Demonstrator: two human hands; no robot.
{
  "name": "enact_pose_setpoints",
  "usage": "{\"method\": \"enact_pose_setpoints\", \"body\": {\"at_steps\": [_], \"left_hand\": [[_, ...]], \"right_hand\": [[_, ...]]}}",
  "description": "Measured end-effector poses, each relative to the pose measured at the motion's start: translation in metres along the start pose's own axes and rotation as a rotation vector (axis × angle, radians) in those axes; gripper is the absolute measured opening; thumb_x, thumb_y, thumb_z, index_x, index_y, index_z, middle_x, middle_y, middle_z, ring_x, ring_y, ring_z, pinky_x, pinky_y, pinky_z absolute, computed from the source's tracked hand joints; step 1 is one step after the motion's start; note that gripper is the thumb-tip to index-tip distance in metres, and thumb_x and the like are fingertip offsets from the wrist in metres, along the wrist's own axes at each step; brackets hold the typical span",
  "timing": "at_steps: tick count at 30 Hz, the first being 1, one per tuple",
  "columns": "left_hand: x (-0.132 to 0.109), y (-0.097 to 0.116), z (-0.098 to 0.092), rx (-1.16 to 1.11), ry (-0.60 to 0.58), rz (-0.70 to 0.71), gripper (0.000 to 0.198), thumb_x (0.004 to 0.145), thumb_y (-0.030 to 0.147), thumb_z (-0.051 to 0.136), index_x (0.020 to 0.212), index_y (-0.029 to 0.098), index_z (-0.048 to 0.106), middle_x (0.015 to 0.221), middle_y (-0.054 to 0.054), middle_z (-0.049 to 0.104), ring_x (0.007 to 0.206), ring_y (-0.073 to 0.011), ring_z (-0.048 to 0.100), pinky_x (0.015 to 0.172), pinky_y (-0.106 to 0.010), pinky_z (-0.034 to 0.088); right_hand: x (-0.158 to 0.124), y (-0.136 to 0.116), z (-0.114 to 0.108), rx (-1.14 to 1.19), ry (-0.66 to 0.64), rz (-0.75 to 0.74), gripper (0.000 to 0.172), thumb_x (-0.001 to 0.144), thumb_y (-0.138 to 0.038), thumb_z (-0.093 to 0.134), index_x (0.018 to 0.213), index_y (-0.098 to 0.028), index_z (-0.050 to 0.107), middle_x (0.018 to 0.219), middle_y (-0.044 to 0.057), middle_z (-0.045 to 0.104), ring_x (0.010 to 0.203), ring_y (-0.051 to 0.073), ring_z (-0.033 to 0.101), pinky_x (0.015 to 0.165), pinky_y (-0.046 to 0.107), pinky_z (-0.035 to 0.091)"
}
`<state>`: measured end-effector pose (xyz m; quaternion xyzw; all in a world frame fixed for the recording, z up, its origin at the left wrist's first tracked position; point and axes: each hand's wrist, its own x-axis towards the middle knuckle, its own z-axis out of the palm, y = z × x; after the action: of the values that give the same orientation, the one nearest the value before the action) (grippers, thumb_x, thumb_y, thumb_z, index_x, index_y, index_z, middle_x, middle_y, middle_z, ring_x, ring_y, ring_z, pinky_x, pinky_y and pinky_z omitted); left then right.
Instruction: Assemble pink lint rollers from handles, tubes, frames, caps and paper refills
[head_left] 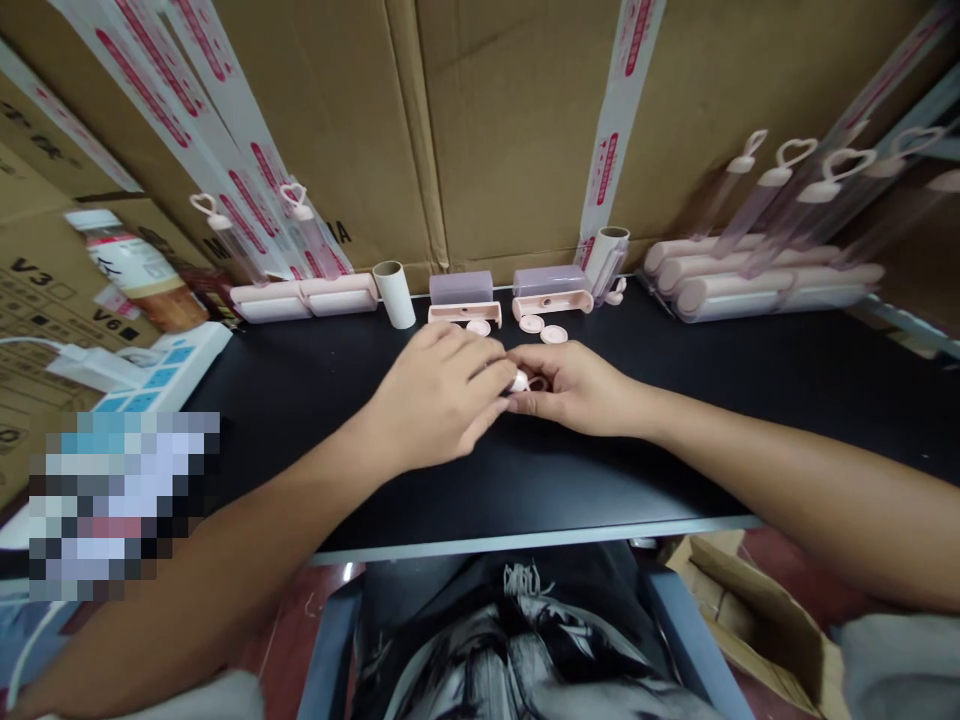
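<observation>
My left hand and my right hand meet over the middle of the black table. Both have their fingers closed round a small pink and white part, which is mostly hidden between the fingertips. Just behind the hands lie pink round caps and two pink holders with grey-lilac blocks on them. A white cardboard tube stands upright to the left of them.
Pink roller pieces lie at the back left, and a stack of pink rollers with heart-shaped handles at the back right. Cardboard boxes wall the back. A power strip sits at the left. A bottle lies beyond it.
</observation>
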<state>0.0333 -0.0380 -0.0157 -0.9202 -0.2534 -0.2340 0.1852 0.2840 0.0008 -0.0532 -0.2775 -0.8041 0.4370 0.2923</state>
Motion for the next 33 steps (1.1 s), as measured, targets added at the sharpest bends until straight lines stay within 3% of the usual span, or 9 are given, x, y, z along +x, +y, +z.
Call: {"method": "enact_pose_setpoints", "body": {"at_steps": [2,5,8,13,18,33], "left_hand": [[0.001,0.009,0.002,0.066,-0.147,-0.023,0.017,0.11,0.02,0.06,0.118,0.014,0.073,0.113,-0.011,0.081,0.101,-0.0298,0.078,0.088,-0.045,0.054],[-0.002,0.011,0.008,0.066,-0.226,-0.081,0.019,0.112,0.023,0.057,0.121,0.015,0.073,0.106,-0.009,0.079,0.095,-0.0282,0.077,0.079,-0.042,0.051],[-0.001,0.009,0.011,0.051,-0.338,-0.142,0.027,0.116,0.033,0.054,0.122,0.015,0.073,0.112,-0.012,0.078,0.1,-0.031,0.077,0.082,-0.043,0.053],[0.004,0.014,0.015,0.022,-0.649,-0.245,0.04,0.121,0.043,0.045,0.115,0.014,0.072,0.108,-0.013,0.078,0.102,-0.0338,0.079,0.089,-0.046,0.058],[0.003,0.02,0.026,0.023,-0.617,-0.258,0.034,0.119,0.032,0.043,0.124,0.011,0.069,0.124,-0.018,0.076,0.112,-0.0353,0.077,0.094,-0.048,0.06],[0.011,0.025,0.02,-0.007,-0.702,-0.394,0.039,0.121,0.045,0.04,0.128,0.022,0.071,0.111,-0.009,0.085,0.097,-0.0322,0.086,0.072,-0.038,0.055]], "right_hand": [[0.001,0.001,0.004,0.18,-0.101,0.056,0.034,0.092,-0.044,0.09,0.103,-0.017,0.073,0.083,-0.002,0.066,0.064,0.012,0.06,0.06,0.025,0.052],[0.002,0.003,0.006,0.355,-0.193,0.158,0.047,0.095,-0.06,0.088,0.097,-0.016,0.07,0.087,0.0,0.07,0.06,0.01,0.064,0.056,0.025,0.056],[0.004,0.004,0.005,0.392,-0.239,0.269,0.056,0.095,-0.069,0.085,0.089,-0.017,0.067,0.081,0.0,0.073,0.05,0.008,0.059,0.045,0.021,0.048],[0.003,0.006,0.003,0.334,-0.306,0.357,0.058,0.095,-0.07,0.085,0.084,-0.017,0.064,0.07,-0.002,0.07,0.042,0.006,0.051,0.039,0.02,0.041],[0.003,0.011,0.006,0.295,-0.216,0.357,0.056,0.095,-0.069,0.085,0.085,-0.018,0.064,0.065,-0.004,0.065,0.041,0.006,0.05,0.038,0.02,0.042],[0.004,0.016,0.007,0.361,-0.21,0.362,0.066,0.088,-0.078,0.087,0.078,-0.019,0.06,0.06,-0.007,0.058,0.038,0.006,0.049,0.037,0.02,0.044]]}}
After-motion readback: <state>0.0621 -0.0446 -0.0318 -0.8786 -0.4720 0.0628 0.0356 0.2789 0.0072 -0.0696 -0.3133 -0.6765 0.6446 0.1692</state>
